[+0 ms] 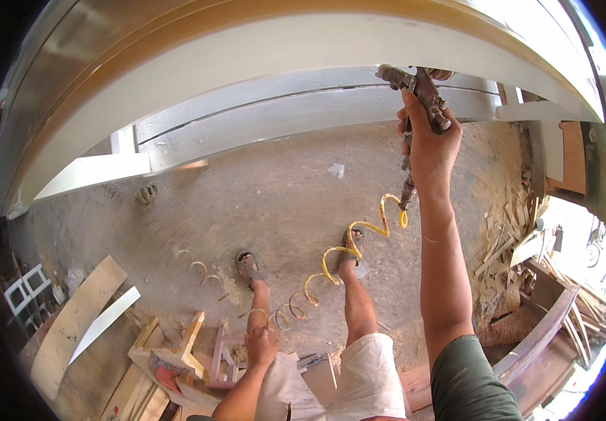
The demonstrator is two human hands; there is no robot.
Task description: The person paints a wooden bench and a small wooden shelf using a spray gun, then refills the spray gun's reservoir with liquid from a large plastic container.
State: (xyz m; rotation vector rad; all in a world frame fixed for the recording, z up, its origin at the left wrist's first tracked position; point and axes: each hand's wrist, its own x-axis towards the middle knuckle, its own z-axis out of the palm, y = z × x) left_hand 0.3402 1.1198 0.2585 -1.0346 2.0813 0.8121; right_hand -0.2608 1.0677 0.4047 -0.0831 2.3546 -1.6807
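My right hand (433, 144) is wrapped round the handle of a paint-stained metal spray gun (426, 98), held up at the pale front edge of a large white panel (268, 42). From the gun's lower end a yellow coiled air hose (332, 259) runs down and left past my legs. My left hand (261, 344) is low by my left thigh, fingers curled, close to a loop of the hose. Whether anything is in those fingers cannot be made out. Under the panel lies a grey-white slatted board (247, 116).
Wood scraps and offcuts (506, 238) pile up at the right. A curved wooden piece (538, 344) stands at the lower right. At lower left are a wooden frame (169, 347), a brown board (78, 319) and a white strip (106, 323). Hose loops trail across the dusty floor (247, 189).
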